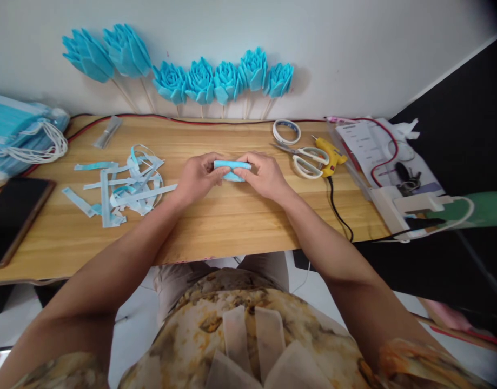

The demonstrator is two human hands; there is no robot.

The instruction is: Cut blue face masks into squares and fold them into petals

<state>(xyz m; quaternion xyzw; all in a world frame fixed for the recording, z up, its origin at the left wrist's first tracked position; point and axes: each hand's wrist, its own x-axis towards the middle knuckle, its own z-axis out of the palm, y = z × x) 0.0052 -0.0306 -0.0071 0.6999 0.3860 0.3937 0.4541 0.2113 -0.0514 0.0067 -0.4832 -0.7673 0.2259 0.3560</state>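
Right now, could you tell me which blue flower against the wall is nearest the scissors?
The rightmost flower, ending the row; the others stand further left of the scissors.

Single head-worn view, forward and down, close over wooden table point(232, 221) by wall point(353, 54).

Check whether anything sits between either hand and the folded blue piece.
Nothing visible does. The left hand and right hand both pinch the folded blue piece directly, above the table. The cut strips lie off to the left, the scissors and glue gun to the right, all apart from it.
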